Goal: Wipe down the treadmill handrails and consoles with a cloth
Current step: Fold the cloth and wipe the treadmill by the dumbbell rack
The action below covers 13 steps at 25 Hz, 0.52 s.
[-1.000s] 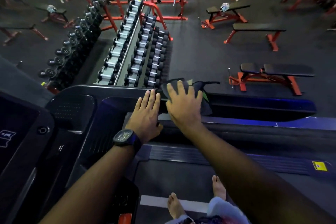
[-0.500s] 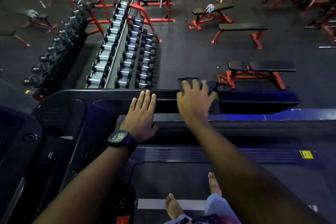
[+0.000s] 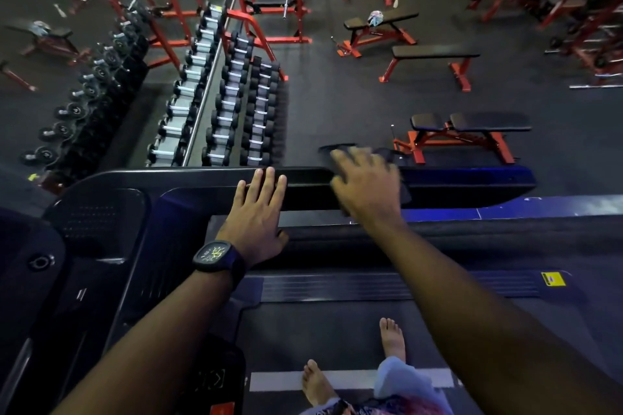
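The treadmill's black handrail ran across the view and carried a dark cloth, blurred, with the right hand spread over it. Beside that, the left hand lay flat with its fingertips on the rail. Below, two bare feet stood on the treadmill belt. Beyond the rail, the dark gym floor bore a dumbbell rack and several red-framed benches.
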{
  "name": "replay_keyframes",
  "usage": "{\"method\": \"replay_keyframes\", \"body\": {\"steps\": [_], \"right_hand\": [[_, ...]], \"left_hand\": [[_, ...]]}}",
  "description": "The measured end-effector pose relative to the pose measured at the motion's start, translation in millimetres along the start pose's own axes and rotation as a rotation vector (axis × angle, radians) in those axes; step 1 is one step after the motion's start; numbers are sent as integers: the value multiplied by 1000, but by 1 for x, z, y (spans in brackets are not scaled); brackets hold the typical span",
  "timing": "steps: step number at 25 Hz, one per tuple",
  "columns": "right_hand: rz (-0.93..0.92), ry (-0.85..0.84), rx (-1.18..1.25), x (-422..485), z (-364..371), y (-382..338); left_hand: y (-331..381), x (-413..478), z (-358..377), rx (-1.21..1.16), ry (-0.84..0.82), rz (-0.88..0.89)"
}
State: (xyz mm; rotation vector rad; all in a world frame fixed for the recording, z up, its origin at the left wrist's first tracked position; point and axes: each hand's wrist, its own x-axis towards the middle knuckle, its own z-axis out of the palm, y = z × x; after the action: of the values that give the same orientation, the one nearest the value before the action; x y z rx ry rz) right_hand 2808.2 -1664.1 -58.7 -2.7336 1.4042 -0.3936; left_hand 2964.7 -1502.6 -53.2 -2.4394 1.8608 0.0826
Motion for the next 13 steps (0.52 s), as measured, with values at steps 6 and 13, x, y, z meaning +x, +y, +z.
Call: {"method": "replay_keyframes", "body": {"steps": [6,13], "right_hand": [[-177,94,-80,-21,12,-28],[-113,68,-53,-15,7,-36]], "left_hand": [[1,2,2,0,-2,2],[0,3,4,36,-7,29]]}}
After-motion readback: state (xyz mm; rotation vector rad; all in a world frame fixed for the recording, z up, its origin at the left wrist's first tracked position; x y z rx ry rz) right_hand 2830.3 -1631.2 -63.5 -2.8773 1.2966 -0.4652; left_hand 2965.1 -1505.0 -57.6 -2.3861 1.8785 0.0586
